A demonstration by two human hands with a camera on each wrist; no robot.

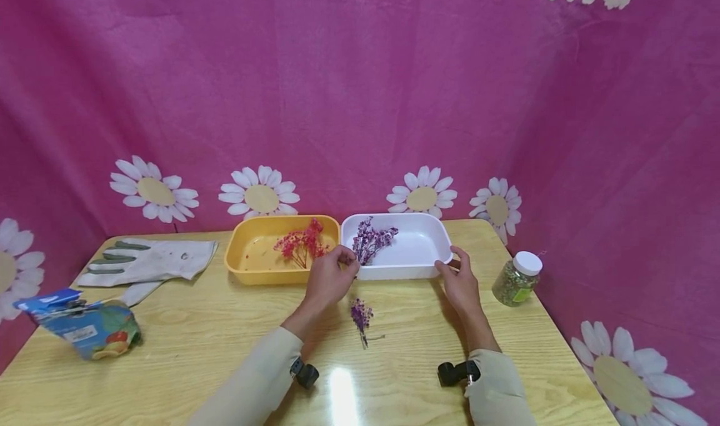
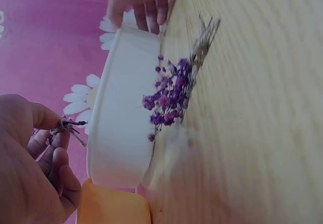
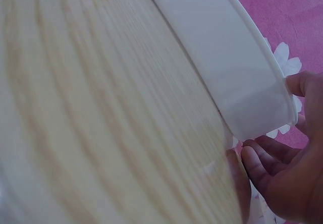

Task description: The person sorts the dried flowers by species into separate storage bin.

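Observation:
My left hand [image 1: 330, 278] pinches the stems of a purple dried flower sprig [image 1: 371, 240] at the front left corner of the white tray [image 1: 405, 272]. The blooms lie over the inside of that tray, and the stem ends [image 2: 70, 125] poke out past the thumb in the left wrist view. With thumb and fingers, my right hand [image 1: 462, 282] holds the tray's front right corner, thumb at the rim in the right wrist view. A smaller purple sprig [image 1: 361, 315] lies on the table in front of the tray.
A yellow tray [image 1: 264, 278] with red dried flowers [image 1: 304, 242] stands against the white one on the left. Farther left are work gloves [image 1: 169, 257] and a blue printed bag [image 1: 95, 329]. A white-lidded jar [image 1: 514, 282] stands near the table's right edge, and a pink curtain hangs behind.

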